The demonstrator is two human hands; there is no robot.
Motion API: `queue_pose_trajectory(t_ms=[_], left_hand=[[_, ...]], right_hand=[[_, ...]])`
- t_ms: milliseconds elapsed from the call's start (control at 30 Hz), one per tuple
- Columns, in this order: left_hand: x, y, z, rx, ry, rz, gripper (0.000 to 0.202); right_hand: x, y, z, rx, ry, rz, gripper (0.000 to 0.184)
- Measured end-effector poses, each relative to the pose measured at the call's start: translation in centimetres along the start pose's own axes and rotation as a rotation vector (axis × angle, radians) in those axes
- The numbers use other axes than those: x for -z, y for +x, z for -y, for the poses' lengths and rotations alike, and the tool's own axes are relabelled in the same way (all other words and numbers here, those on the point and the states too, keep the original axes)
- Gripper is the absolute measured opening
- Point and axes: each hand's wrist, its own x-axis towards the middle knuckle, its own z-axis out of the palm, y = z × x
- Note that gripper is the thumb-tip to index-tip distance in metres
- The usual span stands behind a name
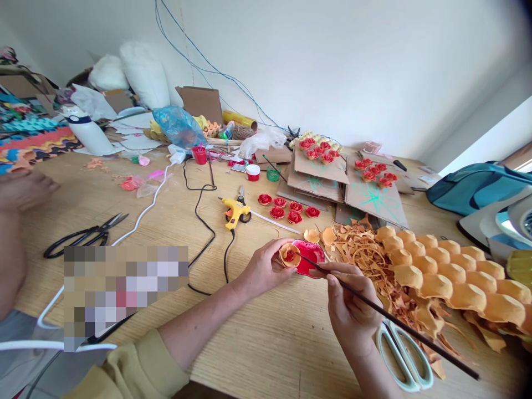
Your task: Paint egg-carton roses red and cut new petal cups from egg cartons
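Rose (288,256), orange, pinched in L hand (261,271); R hand (349,310) closed round thin brush (399,327); jar (252,172) label unreadable.

The little rose (290,255) and the egg tray (453,280) are orange paper pulp, dull and bumpy. The red dish (311,260) looks wet and shiny, and the brush stick (394,321) is dark and smooth. The table top (270,349) looks like pale wood with fine lines; the scissors (405,357) have smooth plastic handles.
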Motion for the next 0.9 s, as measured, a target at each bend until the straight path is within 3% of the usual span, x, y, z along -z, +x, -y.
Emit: queue_pose_trajectory(t_ms=[200, 500, 900], left_hand=[[0.1, 0.1, 0.0, -0.021, 0.029, 0.007, 0.049], [0.1, 0.0, 0.1, -0.044, 0.030, -0.010, 0.048], [0.3, 0.0, 0.8, -0.079, 0.121, -0.053, 0.059]], right_hand=[[-0.2, -0.2, 0.3, -0.071, 0.010, 0.093, 0.017], [0.3, 0.1, -0.8, -0.085, -0.027, -0.053, 0.011], [0.7, 0.4, -1.6, -0.046, -0.309, 0.162, 0.008]])
